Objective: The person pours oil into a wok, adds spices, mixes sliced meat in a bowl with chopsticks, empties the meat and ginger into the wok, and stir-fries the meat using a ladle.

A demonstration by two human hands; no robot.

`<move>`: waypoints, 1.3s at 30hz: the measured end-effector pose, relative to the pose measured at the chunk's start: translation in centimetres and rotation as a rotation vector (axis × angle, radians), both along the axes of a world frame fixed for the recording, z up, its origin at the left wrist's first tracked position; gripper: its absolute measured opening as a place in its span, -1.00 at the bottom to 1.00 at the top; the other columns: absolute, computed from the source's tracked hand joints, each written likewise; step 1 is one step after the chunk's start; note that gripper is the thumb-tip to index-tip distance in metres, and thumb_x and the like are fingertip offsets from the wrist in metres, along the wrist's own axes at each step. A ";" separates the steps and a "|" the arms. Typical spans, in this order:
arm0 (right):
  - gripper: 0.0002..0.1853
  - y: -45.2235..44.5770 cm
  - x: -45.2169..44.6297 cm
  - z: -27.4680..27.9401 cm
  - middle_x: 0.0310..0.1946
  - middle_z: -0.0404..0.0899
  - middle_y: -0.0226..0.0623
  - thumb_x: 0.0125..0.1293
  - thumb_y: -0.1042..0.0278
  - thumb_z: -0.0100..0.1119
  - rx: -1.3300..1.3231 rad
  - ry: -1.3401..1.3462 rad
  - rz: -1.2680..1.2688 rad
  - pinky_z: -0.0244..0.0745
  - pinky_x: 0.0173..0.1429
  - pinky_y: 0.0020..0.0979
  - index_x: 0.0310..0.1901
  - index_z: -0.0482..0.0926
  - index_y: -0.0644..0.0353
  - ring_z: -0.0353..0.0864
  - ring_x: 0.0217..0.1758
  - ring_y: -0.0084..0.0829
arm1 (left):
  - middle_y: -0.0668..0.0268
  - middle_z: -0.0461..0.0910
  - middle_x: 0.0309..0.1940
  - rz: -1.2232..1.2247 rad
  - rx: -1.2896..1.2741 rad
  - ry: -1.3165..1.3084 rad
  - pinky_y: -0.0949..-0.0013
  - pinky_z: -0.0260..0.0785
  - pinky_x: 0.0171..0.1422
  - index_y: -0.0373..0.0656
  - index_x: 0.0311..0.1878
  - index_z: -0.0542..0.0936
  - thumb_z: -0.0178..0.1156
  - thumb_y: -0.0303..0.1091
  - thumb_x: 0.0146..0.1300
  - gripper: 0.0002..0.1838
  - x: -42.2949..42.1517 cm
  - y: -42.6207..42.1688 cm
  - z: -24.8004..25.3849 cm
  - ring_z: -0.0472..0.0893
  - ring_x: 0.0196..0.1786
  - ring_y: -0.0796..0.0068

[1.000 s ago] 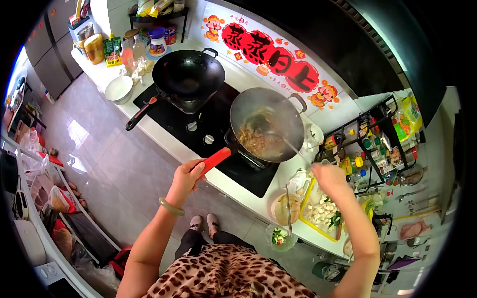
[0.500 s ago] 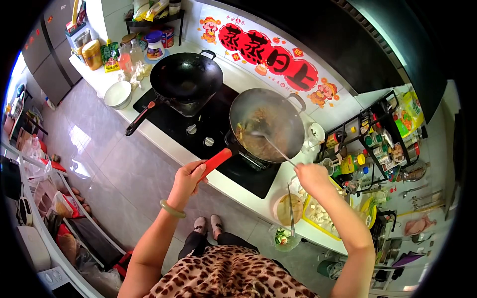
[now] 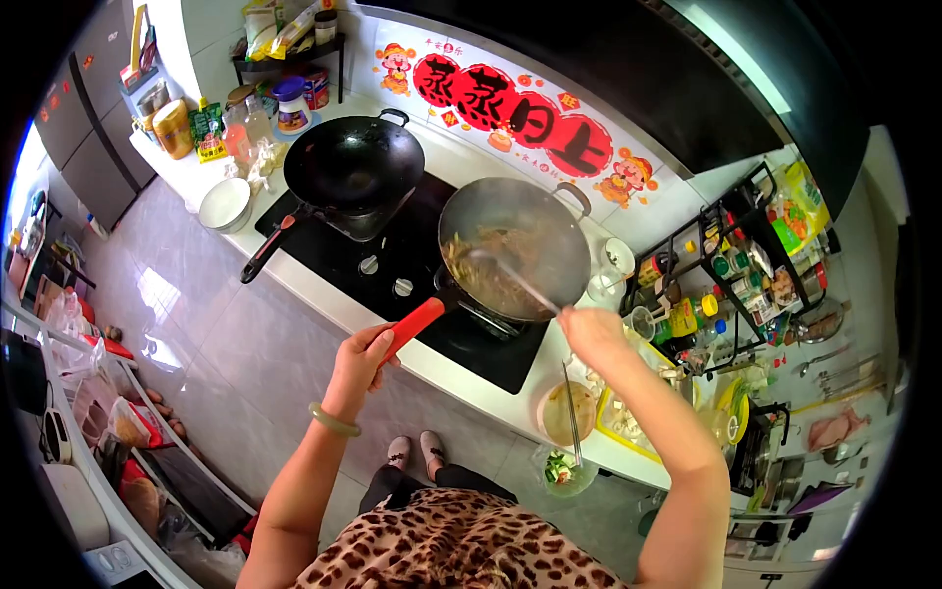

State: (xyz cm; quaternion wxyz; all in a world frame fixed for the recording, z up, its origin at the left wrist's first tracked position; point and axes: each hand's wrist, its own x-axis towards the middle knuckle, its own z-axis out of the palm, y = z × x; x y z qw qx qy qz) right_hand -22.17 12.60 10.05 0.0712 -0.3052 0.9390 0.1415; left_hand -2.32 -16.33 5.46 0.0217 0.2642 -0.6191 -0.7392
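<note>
A wok (image 3: pixel 567 221) sits on the right burner, with brown food (image 3: pixel 496 243) steaming inside. My left hand (image 3: pixel 363 365) is closed around its red handle (image 3: pixel 416 326). My right hand (image 3: pixel 594 336), above the wok's near right rim, grips a long metal spatula (image 3: pixel 528 285). The spatula's head reaches into the food at the left of the wok, partly blurred by motion and steam. Below my right hand, chopsticks (image 3: pixel 572 412) rest across a round bowl (image 3: pixel 551 410). Beside it is a yellow-rimmed tray (image 3: pixel 616 430) of pale cut pieces, partly covered by my right forearm.
A second black wok (image 3: pixel 353 162) stands on the left burner, its handle (image 3: pixel 265 250) jutting over the counter edge. A white bowl (image 3: pixel 226 204) sits left of the cooktop (image 3: pixel 392 260). Bottles crowd a black rack (image 3: pixel 731 265) at right. A bowl with greens (image 3: pixel 567 473) is lower down.
My right hand has moved left and slightly up, shifting the spatula's head leftward through the food. My left hand keeps its hold on the handle. The whole view has shifted a little.
</note>
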 end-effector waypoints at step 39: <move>-0.75 8.4 3.5 5.4 -0.62 0.57 -0.21 0.25 0.12 0.12 0.053 0.111 0.136 0.47 -0.43 -0.19 -0.41 0.60 0.11 0.62 -0.50 -0.19 | 0.35 0.52 -0.56 0.000 -0.039 0.014 0.60 0.08 -0.72 -0.24 0.07 0.55 0.04 -0.20 0.38 -0.65 0.2 -0.2 0.0 0.28 -0.74 0.71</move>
